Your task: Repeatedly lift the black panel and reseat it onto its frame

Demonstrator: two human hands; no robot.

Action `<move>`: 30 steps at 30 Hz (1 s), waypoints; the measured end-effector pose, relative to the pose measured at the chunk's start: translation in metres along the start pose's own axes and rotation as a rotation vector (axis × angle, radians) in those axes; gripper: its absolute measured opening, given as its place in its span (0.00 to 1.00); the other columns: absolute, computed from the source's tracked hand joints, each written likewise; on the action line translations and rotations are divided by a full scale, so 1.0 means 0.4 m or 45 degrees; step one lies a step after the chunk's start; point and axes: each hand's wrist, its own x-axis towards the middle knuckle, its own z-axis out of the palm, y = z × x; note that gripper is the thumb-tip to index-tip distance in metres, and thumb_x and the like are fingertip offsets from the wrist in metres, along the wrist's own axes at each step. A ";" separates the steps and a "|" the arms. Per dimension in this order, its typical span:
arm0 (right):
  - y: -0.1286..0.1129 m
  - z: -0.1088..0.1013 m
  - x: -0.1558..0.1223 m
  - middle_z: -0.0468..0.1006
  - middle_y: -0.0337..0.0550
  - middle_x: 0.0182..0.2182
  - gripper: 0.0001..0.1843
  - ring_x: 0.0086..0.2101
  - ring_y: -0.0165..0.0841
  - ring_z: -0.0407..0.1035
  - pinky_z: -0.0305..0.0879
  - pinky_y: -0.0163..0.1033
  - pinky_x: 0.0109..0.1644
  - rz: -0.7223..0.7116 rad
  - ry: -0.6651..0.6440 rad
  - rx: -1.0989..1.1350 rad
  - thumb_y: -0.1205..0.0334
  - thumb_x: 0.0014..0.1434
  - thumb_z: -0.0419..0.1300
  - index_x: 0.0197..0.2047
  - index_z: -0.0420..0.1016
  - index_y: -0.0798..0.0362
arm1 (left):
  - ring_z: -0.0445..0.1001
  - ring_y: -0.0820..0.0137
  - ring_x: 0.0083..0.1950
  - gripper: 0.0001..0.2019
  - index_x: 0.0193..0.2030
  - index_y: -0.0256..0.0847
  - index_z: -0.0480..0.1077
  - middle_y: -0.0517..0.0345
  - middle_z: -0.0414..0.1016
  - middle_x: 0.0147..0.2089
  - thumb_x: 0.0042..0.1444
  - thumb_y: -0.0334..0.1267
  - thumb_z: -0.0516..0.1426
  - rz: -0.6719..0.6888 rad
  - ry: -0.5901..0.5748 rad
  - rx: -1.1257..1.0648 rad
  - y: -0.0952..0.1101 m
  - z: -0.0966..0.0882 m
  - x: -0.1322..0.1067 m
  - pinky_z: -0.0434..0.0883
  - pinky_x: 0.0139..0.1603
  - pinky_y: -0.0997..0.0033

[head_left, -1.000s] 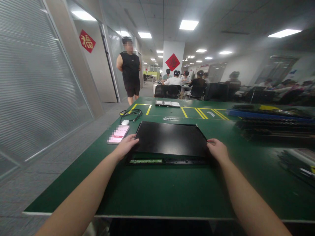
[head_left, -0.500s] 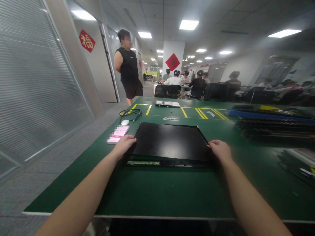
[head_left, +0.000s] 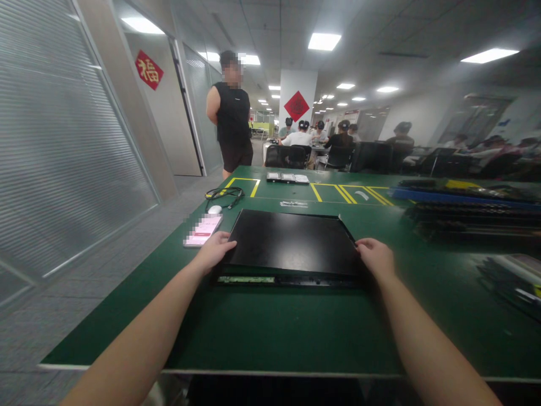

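A flat black panel (head_left: 292, 241) lies on the green table (head_left: 270, 332) straight ahead of me, with a thin strip of green circuit board showing along its near edge. My left hand (head_left: 214, 251) grips the panel's near left corner, fingers curled over the edge. My right hand (head_left: 375, 256) holds the near right corner the same way. Both forearms reach out over the table's front part.
A pink-screened phone (head_left: 203, 230), a white mouse (head_left: 214, 210) and a coiled black cable (head_left: 225, 195) lie left of the panel. Stacked dark panels (head_left: 473, 217) fill the right side. Small trays (head_left: 288, 178) sit at the far edge. A person in black (head_left: 231, 121) stands beyond the table; others sit further back.
Both hands stay on the panel's near corners; the panel shifted only slightly. The standing person in black has stepped to the right, closer to the table's far end.
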 end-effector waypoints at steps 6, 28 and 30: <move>-0.004 -0.004 -0.002 0.84 0.44 0.34 0.14 0.36 0.39 0.76 0.65 0.40 0.37 -0.011 0.001 -0.024 0.58 0.53 0.57 0.38 0.84 0.48 | 0.83 0.62 0.29 0.13 0.40 0.40 0.69 0.59 0.81 0.27 0.50 0.28 0.67 0.001 -0.026 -0.033 -0.002 0.003 0.000 0.77 0.33 0.65; -0.005 -0.005 -0.005 0.84 0.44 0.33 0.15 0.33 0.38 0.74 0.64 0.40 0.35 -0.029 -0.011 -0.042 0.58 0.53 0.58 0.39 0.84 0.47 | 0.80 0.70 0.30 0.06 0.47 0.36 0.73 0.62 0.80 0.33 0.63 0.29 0.61 -0.055 0.034 0.008 0.005 0.017 -0.015 0.78 0.37 0.64; -0.005 -0.004 -0.005 0.83 0.44 0.32 0.15 0.32 0.38 0.74 0.63 0.39 0.35 -0.032 -0.009 -0.042 0.58 0.53 0.57 0.39 0.84 0.48 | 0.80 0.70 0.31 0.06 0.46 0.36 0.74 0.60 0.80 0.35 0.64 0.32 0.61 -0.059 0.034 0.023 0.005 0.016 -0.014 0.78 0.37 0.64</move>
